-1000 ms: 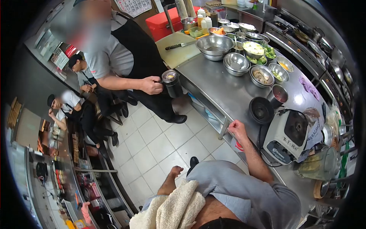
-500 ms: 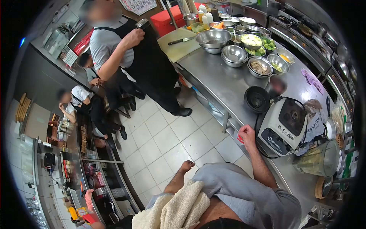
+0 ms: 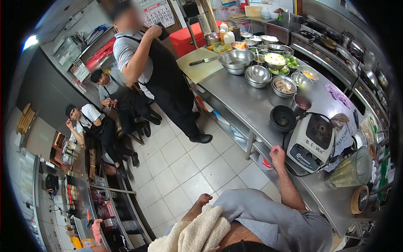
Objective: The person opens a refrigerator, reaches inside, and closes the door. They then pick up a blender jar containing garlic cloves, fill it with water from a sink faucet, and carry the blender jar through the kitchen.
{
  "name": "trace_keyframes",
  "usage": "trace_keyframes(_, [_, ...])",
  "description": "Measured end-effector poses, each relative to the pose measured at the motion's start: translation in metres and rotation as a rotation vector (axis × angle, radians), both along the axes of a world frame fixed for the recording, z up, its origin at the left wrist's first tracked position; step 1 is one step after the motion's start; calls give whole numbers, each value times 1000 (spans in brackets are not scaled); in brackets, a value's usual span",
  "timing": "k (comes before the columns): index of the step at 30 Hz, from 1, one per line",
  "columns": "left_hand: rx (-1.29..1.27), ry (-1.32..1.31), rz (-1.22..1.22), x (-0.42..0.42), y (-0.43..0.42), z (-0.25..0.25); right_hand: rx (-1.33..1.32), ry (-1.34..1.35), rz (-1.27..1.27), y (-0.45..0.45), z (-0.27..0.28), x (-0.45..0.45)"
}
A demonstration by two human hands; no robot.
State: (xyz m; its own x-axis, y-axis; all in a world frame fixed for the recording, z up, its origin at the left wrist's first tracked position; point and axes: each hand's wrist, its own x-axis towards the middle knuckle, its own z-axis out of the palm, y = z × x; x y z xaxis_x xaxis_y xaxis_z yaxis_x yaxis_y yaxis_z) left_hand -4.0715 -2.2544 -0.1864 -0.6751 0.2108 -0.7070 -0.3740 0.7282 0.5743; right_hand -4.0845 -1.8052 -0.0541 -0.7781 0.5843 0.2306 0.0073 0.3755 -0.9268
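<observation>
Initially, at far left, a white notice [image 3: 79, 70] hung on the wall, its print too small to read. Further right, a standing co-worker [image 3: 168, 90] in a black apron held a dark mug [image 3: 163, 31] raised. Behind, a calendar [image 3: 158, 13] showed rows of numerals under a red heading, not legible for certain.

At the far left corner of the steel surface [image 3: 239, 94], a knife [image 3: 203, 61] lay on a cutting board [image 3: 197, 74]. The wearer's left hand [image 3: 205, 199] hung low over the tiles; whether it was open or closed could not be told. Metal bowls [image 3: 257, 75] stood toward the far end of the surface.

The right hand [image 3: 277, 156] was at the near edge of the surface, fingers curled closed; contact with the edge could not be confirmed. Just beside it, close to that edge, stood the blender base [image 3: 310, 140]: off-white casing, black pad on top, dark front panel. The panel bore a white brand name beginning "Dyna", ending unclear; handwritten black lettering above included "VIEW". A black vessel [image 3: 283, 119] stood behind it. To its right, white printed material [image 3: 342, 131] read "ERRAGAMO", and a clear jug [image 3: 350, 168], tilted, showed yellowish-green contents or residue.
</observation>
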Motion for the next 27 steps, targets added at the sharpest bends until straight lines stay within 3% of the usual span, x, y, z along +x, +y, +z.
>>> trace_keyframes(7, [-22,-66,-38,-7,-12,-3,63,-86,-9,-2,12,5])
trace_keyframes(17, [-12,-56,-99,-21,9,-5,227,14,-14,-6,12,8])
trace_keyframes(21, [10,-15,-134,-32,5,-15,163,-126,-31,-4,19,7])
trace_keyframes(23, [12,-33,-93,-38,8,-12,148,-47,-34,-5,11,10])
trace_keyframes(27, [38,-98,-61,-37,19,9,-65,-122,-16,-19,-5,36])
